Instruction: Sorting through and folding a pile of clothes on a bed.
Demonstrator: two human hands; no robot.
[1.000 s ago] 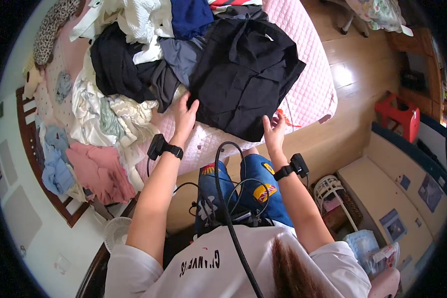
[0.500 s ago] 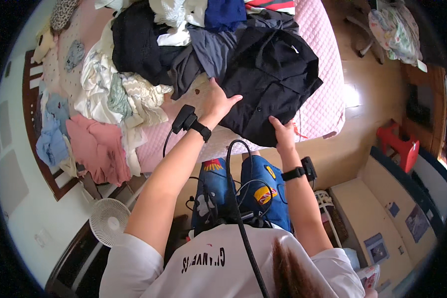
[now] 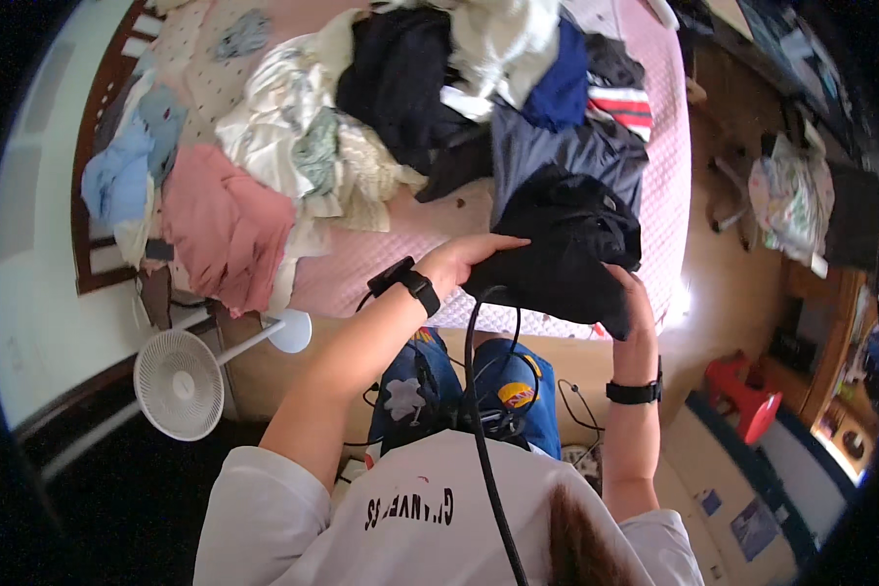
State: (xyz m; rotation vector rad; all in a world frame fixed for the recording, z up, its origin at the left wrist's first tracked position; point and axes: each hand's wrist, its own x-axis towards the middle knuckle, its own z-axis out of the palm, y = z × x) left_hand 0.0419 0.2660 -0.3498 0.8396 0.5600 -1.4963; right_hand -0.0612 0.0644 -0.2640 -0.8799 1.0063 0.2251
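A black shirt is bunched between my hands at the near edge of the bed. My left hand grips its left side, thumb on top and the other fingers hidden under the cloth. At its lower right corner my right hand is closed on the edge, with most fingers behind the fabric. Directly beyond the shirt lies a crumpled dark grey garment. A navy garment and a red, white and dark striped one lie farther back.
Heaped on the pink quilted bed are black clothes, white and cream clothes and a pink garment. A white fan stands at left, a red stool at right. A black cable hangs before me.
The black shirt, spread fairly flat before, is now gathered and folded over. My right hand has moved right and slightly nearer me. The view has shifted, showing more to the right.
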